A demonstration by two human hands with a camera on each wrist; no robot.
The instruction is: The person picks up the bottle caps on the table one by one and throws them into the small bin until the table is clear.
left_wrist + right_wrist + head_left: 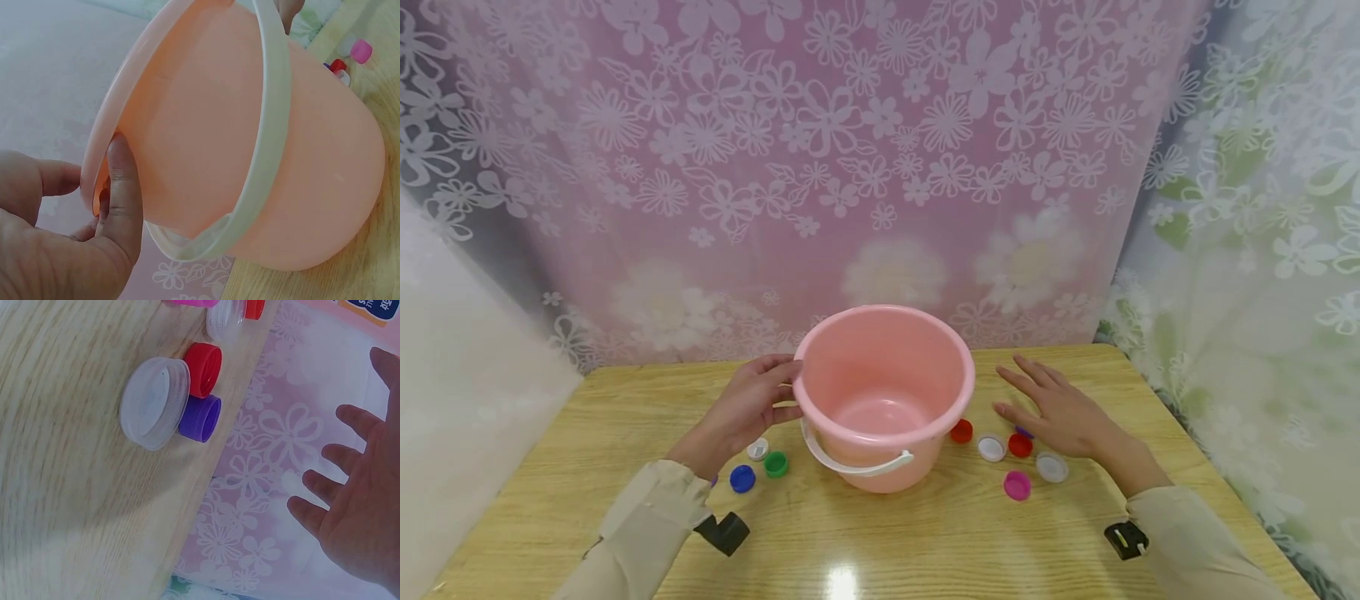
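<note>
A pink plastic bucket [887,462] stands upright on the table, its white handle [857,469] hanging down at the near side. My left hand [752,408] pinches the rim at the bucket's left side; in the left wrist view, one finger [125,187] lies beneath the rim against the outer wall. To the right of the bucket, my right hand [1063,412] hovers with spread fingers, touching nothing. Below and beside it lie bottle caps: a red cap [1020,445], a purple cap [200,419], a clear lid [156,403] and a pink cap [1017,485].
Left of the bucket lie a blue cap [742,478], a green cap [777,464] and a white cap [758,449]. Another red cap [961,431] sits close to the bucket's right side. A floral curtain [880,167] hangs behind the wooden table [880,550].
</note>
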